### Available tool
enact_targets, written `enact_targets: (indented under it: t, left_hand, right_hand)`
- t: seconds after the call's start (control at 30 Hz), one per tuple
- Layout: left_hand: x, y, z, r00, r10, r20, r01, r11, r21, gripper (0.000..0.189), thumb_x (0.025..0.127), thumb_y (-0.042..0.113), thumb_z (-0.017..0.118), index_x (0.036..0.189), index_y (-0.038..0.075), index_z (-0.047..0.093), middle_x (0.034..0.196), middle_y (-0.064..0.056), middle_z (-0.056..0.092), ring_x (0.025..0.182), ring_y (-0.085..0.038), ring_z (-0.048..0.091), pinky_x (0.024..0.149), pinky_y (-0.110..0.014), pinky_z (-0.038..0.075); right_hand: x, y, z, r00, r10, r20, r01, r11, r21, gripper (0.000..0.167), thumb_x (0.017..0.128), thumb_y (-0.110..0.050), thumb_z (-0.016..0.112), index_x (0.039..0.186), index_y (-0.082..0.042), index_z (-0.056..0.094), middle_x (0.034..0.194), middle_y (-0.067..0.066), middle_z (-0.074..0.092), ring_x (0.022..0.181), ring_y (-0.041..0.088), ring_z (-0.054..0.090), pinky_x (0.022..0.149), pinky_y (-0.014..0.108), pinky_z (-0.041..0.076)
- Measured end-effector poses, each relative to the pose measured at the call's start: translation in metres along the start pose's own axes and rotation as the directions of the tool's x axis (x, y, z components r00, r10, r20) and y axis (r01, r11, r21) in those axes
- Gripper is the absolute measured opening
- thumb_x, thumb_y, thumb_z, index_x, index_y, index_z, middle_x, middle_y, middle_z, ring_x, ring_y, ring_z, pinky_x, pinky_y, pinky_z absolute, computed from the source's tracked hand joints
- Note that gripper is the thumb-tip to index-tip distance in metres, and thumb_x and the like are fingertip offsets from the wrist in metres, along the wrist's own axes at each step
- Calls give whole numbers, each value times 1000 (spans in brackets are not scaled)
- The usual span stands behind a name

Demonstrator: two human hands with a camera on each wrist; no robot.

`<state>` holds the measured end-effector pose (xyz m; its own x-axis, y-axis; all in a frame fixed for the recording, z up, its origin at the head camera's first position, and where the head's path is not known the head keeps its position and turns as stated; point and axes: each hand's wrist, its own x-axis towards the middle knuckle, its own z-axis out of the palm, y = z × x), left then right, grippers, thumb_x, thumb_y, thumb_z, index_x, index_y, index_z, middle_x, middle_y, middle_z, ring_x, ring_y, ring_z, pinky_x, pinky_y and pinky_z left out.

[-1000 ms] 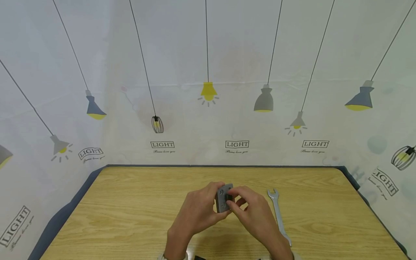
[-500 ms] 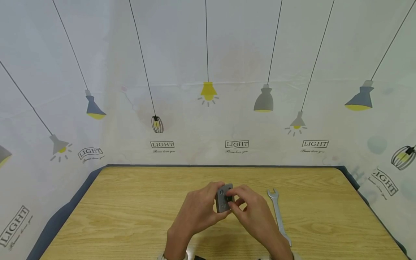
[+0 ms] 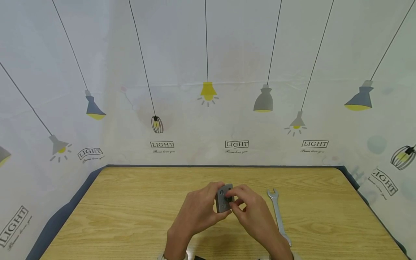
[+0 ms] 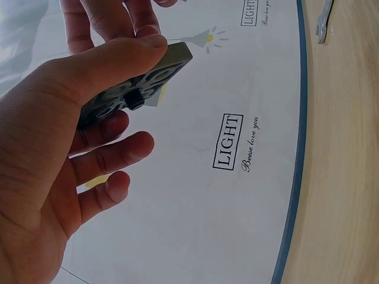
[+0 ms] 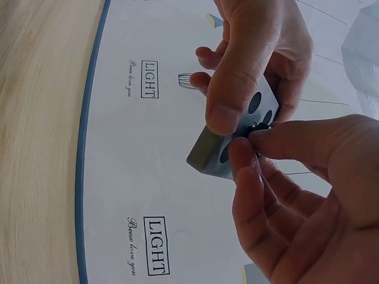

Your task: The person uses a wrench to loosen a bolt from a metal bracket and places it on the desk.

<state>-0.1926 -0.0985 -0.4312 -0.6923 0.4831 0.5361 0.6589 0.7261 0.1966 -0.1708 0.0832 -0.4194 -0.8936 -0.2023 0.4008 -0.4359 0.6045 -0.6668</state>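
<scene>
Above the table, my left hand (image 3: 197, 208) grips a grey metal plate (image 3: 221, 204) by its edges, thumb on one side and fingers on the other. The plate (image 5: 208, 152) has several round holes in its face. At its middle, my right hand (image 3: 255, 209) pinches a small black part (image 5: 263, 126) between thumb and index finger; those fingertips hide most of it, so its kind cannot be told. From the plate's other face a dark stub (image 4: 135, 99) sticks out in the left wrist view.
An open-ended wrench (image 3: 277, 215) lies on the wooden table (image 3: 130, 209), right of the right hand. Behind the table hangs a white cloth (image 3: 182, 108) printed with lamps.
My right thumb and index finger have shifted slightly around the small black part, the thumb a little to the right. The left hand and the plate stay where they were.
</scene>
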Motion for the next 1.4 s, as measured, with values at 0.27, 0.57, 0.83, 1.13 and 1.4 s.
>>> enact_targets:
  t: [0.27,0.57,0.83,1.13,1.4]
  left_hand:
    - [2,0,-1,1000,-14,22,14,1000,-3,67,74,43,85,126,11,58,103,4,69,70,1,58,59,-16,48]
    - [2,1,0,1000,-15,24,15,1000,-10,66,74,43,86,125,13,58,103,5,68,69,1,54,58,-17,47]
    - [2,2,0,999,-21,33,21,1000,-9,66,73,44,86,125,14,58,105,5,69,73,-1,58,60,-19,49]
    - [2,2,-1,999,-25,46,26,1000,-15,66,73,44,86,125,13,58,106,4,68,72,0,58,60,-17,48]
    - [2,2,-1,999,-19,42,19,1000,-10,66,73,43,86,125,14,58,107,4,68,72,0,58,60,-18,48]
  right_hand:
    - [0,1,-2,998,58,25,-59,996,60,47,79,-1,80,120,-15,61,112,1,65,75,4,64,55,21,49]
    - [2,3,-2,991,135,7,-135,987,83,24,91,-18,73,114,-17,65,103,-1,66,79,8,64,66,22,52]
    - [3,2,-1,986,163,-43,-161,986,43,5,92,-22,72,96,-20,71,85,-8,67,74,4,63,70,24,53]
    - [3,1,1,983,184,-13,-183,981,59,7,90,-23,74,95,-20,71,81,-11,67,73,3,63,68,23,52]
    - [3,0,0,988,151,-22,-149,988,50,7,88,-20,75,94,-20,70,83,-10,67,74,4,63,68,22,52]
